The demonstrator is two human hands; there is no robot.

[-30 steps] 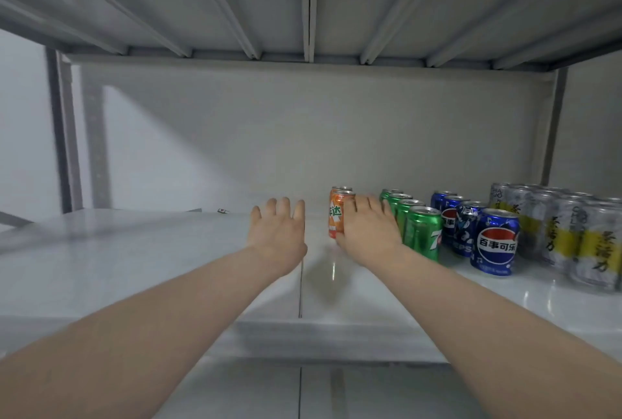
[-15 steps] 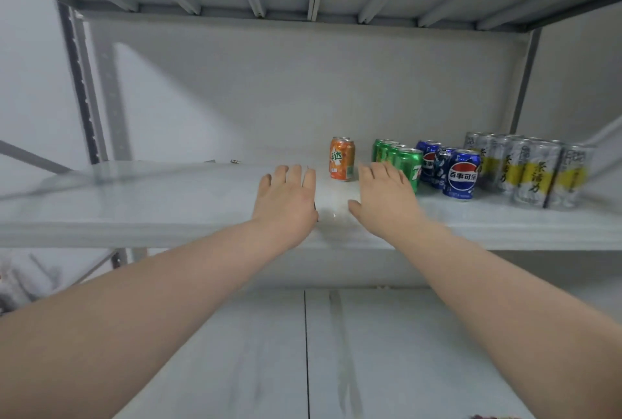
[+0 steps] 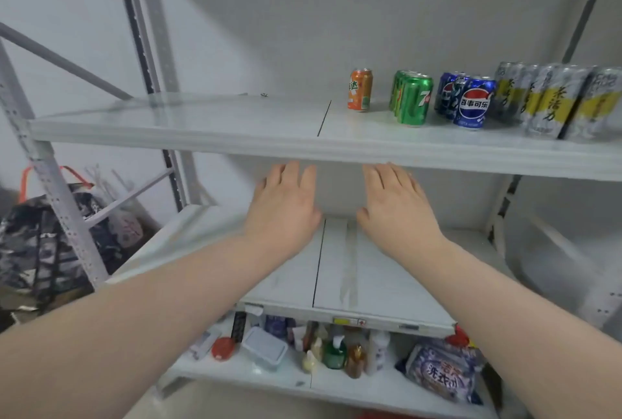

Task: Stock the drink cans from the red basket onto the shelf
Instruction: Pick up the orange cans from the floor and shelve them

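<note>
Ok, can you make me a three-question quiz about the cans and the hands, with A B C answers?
1. Where does the orange can stand on the shelf?
A) at the far right end
B) left of the green cans
C) lying on its side at the front edge

2. How many orange cans are there?
A) three
B) five
C) one

3. What are the left hand and right hand doing?
A) fingers straight, holding nothing
B) each gripping a can
C) making tight fists

Answers:
1 B: it stands upright, just left of the green cans.
2 C: only one orange can shows.
3 A: both hands are flat and empty, below the shelf edge.
</note>
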